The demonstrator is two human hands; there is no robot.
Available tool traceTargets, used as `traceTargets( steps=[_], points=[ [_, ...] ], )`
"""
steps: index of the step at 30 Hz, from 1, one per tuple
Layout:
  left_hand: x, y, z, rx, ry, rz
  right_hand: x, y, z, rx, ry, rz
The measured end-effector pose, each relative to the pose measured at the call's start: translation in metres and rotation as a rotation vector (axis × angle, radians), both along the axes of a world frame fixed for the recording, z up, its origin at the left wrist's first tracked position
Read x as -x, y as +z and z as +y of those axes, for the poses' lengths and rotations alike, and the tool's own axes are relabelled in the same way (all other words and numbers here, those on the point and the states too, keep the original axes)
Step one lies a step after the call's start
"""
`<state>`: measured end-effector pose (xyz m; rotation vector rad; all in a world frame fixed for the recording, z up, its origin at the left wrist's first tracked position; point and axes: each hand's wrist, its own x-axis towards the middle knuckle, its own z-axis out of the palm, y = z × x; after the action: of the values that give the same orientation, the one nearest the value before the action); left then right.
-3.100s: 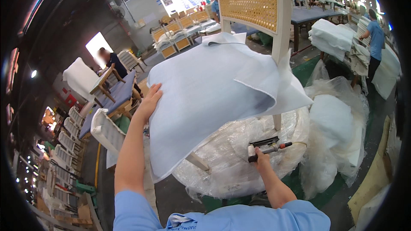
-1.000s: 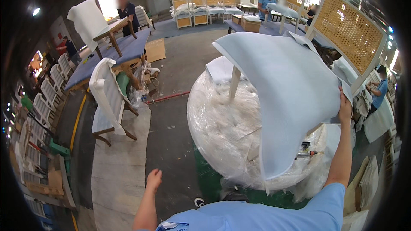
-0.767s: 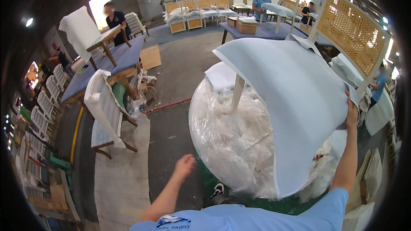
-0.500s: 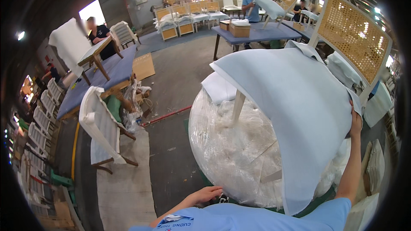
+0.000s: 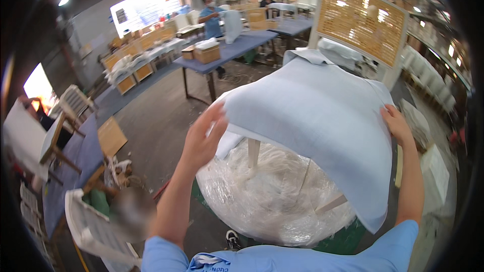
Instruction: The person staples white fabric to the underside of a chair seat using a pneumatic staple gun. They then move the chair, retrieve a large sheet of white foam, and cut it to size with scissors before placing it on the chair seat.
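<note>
The left hand [image 5: 202, 138], fingers spread, is at the left edge of the pale-blue sheet [image 5: 302, 106]; the right hand [image 5: 398, 125] touches its right edge, whether pinching cannot be told. The sheet drapes over the seat of a cane-backed chair [image 5: 360, 20] above a round plastic-wrapped bundle [image 5: 262, 216]. Beyond, a brown box [image 5: 207, 55] on a blue table [image 5: 247, 43] has white material [image 5: 205, 44] at its top.
</note>
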<state>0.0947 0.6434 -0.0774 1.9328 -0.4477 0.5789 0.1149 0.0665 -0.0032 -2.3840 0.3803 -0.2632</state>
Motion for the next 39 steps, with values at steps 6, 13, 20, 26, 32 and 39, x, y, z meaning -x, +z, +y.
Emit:
traceTargets(
  steps=[6,13,20,26,32,39],
  points=[
    [-0.143,0.087,-0.099,-0.613,-0.067,0.459,-0.003,-0.011,0.036,0.065,-0.19,0.051],
    [-0.197,0.067,-0.097,-0.285,-0.343,0.984,-0.009,-0.027,0.021,-0.609,-0.156,0.109],
    [-0.198,0.033,-0.093,-0.172,-0.347,0.828,-0.01,-0.054,0.006,-0.425,-0.134,-0.039],
    [-0.155,0.033,-0.073,-0.075,-0.417,0.734,0.024,-0.051,0.033,-0.314,-0.279,-0.14],
    [-0.087,0.019,-0.023,0.104,-0.534,0.637,0.103,-0.042,0.092,-0.222,-0.372,-0.295],
    [-0.026,-0.026,0.058,0.228,-0.726,0.536,0.213,-0.026,0.21,0.014,-0.553,-0.307]
  ],
)
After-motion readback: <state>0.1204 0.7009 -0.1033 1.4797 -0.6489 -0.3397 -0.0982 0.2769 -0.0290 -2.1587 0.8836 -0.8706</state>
